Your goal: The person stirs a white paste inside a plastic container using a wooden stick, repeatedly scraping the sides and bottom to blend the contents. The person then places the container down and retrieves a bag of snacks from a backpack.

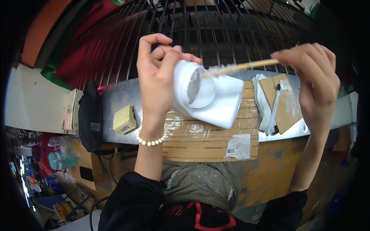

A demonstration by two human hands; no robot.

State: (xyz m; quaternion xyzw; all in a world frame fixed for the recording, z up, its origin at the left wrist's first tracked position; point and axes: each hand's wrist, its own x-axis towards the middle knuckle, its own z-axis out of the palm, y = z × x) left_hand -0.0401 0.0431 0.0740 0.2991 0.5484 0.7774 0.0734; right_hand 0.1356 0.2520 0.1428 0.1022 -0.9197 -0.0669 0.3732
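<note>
Right hand [316,75] grips a thin tan wooden stick [250,66]; left of it, the left hand [155,73] holds a white hollow plastic vessel [221,101], best kept steady, stick pressure light.

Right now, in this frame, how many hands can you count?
2: the left hand against the neck of a wide-mouthed white bottle, and the right hand farther right, holding a tan stick. No others show.

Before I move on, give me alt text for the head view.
A person's left hand holds a white container while the right hand holds a wooden stick near its opening. Cardboard lies beneath; a yellow block sits to the left on a metal surface.
</note>
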